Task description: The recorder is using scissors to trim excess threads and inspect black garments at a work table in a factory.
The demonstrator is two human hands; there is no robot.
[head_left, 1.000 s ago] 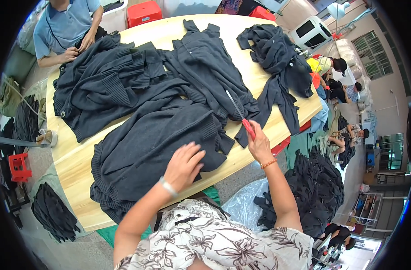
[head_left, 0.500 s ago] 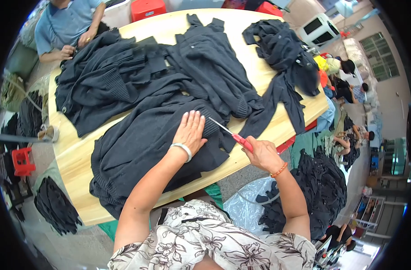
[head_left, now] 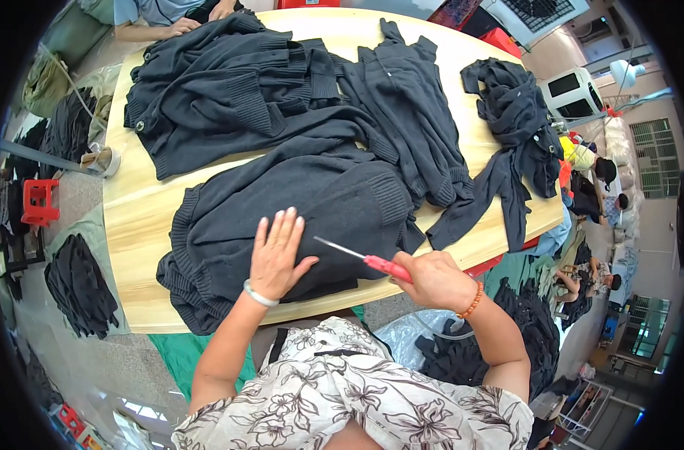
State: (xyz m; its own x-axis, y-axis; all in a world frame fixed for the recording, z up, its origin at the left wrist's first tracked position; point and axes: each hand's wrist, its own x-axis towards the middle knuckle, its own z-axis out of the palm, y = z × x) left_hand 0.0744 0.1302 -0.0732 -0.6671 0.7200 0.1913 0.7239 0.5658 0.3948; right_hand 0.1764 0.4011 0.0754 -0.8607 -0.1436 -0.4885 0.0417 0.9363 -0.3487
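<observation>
A dark grey knitted sweater (head_left: pixel 328 191) lies spread across the near side of the table, its ribbed band toward the right. My left hand (head_left: pixel 276 259) rests flat on it, fingers stretched and thumb apart. In my closed right hand (head_left: pixel 441 281) is a slim red-handled tool (head_left: pixel 387 268) with a thin metal shaft. Its tip points left over the sweater, a short way from my left fingers; whether it touches the knit I cannot tell. The exact kind of tool does not show.
More dark knitwear (head_left: pixel 199 97) covers the far left of the pale wooden table (head_left: pixel 139 225). Another sweater (head_left: pixel 409 105) lies behind, and a twisted one (head_left: pixel 510 105) at the right. A co-worker's hand (head_left: pixel 184 27) is at the far edge. A dark garment pile (head_left: pixel 533 322) sits on the floor.
My left hand has slid left and nearer to me across the sweater. The tool's tip has swung left and down, still in my right hand. The whole view has shifted.
</observation>
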